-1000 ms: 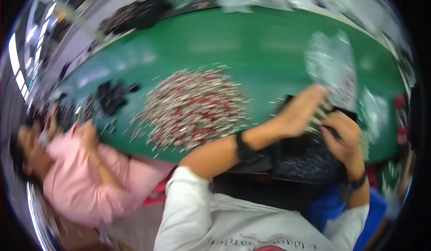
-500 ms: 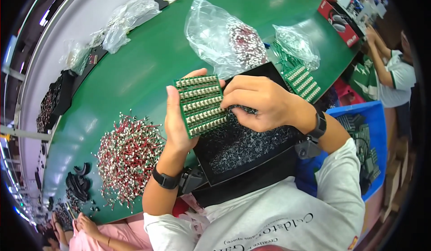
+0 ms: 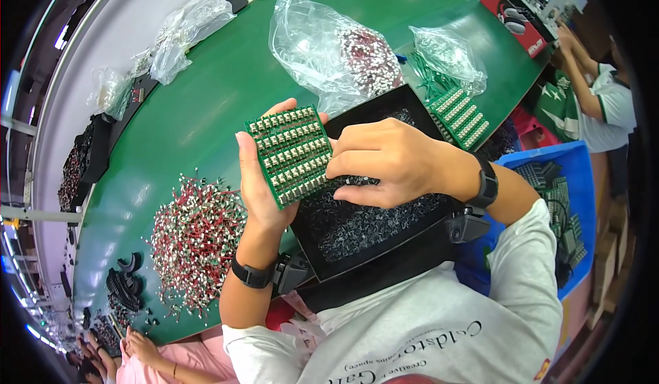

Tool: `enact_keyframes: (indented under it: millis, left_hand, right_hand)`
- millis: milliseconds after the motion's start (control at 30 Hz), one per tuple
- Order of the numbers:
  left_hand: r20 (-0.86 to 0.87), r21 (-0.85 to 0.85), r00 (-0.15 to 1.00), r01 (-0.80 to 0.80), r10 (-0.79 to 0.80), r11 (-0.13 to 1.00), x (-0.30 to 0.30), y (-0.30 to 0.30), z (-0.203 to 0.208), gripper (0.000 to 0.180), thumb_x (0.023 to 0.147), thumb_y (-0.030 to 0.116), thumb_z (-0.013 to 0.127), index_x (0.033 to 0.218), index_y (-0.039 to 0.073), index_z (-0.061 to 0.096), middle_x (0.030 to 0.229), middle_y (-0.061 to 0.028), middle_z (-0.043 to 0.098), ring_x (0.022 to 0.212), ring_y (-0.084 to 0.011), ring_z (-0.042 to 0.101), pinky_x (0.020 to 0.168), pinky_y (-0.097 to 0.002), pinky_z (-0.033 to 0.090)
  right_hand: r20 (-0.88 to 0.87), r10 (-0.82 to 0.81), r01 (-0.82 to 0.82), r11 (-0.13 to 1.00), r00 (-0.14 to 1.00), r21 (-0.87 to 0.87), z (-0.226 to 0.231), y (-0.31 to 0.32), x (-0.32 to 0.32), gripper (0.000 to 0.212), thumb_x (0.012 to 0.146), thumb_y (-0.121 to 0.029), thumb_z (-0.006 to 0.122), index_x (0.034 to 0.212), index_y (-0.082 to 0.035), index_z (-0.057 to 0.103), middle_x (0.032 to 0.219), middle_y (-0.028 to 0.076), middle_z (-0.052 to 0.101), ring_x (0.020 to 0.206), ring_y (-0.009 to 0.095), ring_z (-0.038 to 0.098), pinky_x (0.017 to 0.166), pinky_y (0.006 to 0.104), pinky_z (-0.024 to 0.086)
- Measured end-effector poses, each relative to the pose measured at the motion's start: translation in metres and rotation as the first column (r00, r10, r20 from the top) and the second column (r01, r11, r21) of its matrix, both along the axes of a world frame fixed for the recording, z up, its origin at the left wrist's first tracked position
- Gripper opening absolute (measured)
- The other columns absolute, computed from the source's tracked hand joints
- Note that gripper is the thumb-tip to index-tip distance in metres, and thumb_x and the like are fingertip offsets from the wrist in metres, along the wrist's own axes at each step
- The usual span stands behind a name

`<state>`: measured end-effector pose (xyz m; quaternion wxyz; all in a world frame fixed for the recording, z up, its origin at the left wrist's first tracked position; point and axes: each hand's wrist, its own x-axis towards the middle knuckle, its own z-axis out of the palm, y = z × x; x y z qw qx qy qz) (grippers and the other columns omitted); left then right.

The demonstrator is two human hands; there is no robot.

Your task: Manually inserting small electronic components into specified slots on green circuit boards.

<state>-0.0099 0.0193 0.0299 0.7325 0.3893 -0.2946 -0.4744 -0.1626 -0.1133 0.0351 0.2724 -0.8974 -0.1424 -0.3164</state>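
My left hand [image 3: 255,178] holds a green circuit board [image 3: 291,153] studded with rows of small white parts, tilted up in front of me. My right hand [image 3: 386,162] rests its fingertips on the board's right edge, with a few small dark parts pinched under the fingers. Below both hands lies a black tray [image 3: 374,219] filled with small dark components. Both wrists wear black bands.
A heap of red-wired parts [image 3: 194,238] lies left on the green table [image 3: 192,109]. Clear bags [image 3: 329,48] and another green board [image 3: 461,115] sit beyond the tray. A blue bin [image 3: 549,178] stands at right. Other people work at far right and lower left.
The view swung from the table and a co-worker onto my own hands. The left hand took up the green board and the right hand came onto its edge.
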Motion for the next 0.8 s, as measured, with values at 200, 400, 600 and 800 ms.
enact_keyframes:
  millis: [200,400,600,800]
  left_hand:
    - [0.021,0.007,1.0,-0.022,0.022,1.0,-0.001,0.0,-0.001,0.076,0.104,0.062,0.021,0.144,0.0,0.038,0.128,-0.0286,0.059,0.104,-0.0325,0.068,0.091,-0.0421,0.057]
    - [0.031,0.013,1.0,-0.006,0.006,1.0,0.001,0.0,-0.002,0.076,0.104,0.062,0.021,0.143,0.0,0.039,0.127,-0.028,0.06,0.102,-0.0309,0.068,0.089,-0.04,0.058]
    - [0.034,0.021,0.999,0.0,-0.001,1.0,0.001,0.002,0.0,0.075,0.104,0.06,0.022,0.142,-0.001,0.04,0.125,-0.0283,0.061,0.107,-0.0323,0.067,0.092,-0.041,0.056]
    - [0.045,0.029,0.999,-0.031,0.029,0.999,0.0,0.001,-0.002,0.074,0.105,0.058,0.022,0.142,-0.003,0.041,0.126,-0.0306,0.061,0.114,-0.0347,0.065,0.098,-0.0429,0.053]
  right_hand:
    - [0.017,-0.042,0.042,0.999,0.999,-0.02,-0.004,0.001,0.005,0.023,0.075,-0.008,0.08,0.093,-0.004,0.066,0.087,0.008,0.064,0.078,0.027,0.065,0.064,0.036,0.055]
    - [0.009,0.009,-0.009,1.0,1.0,0.007,-0.004,0.0,0.003,0.022,0.075,-0.005,0.079,0.091,-0.003,0.065,0.087,0.01,0.064,0.077,0.028,0.066,0.064,0.0359,0.055]
    - [-0.063,-0.051,0.052,0.998,0.997,0.018,0.003,-0.006,-0.008,0.023,0.073,-0.003,0.079,0.09,-0.003,0.064,0.087,0.01,0.064,0.075,0.029,0.066,0.063,0.0358,0.055]
    - [-0.006,-0.006,0.006,0.999,1.0,0.035,0.001,0.003,0.004,0.023,0.074,-0.003,0.079,0.093,-0.003,0.066,0.088,0.01,0.064,0.075,0.027,0.066,0.062,0.0352,0.055]
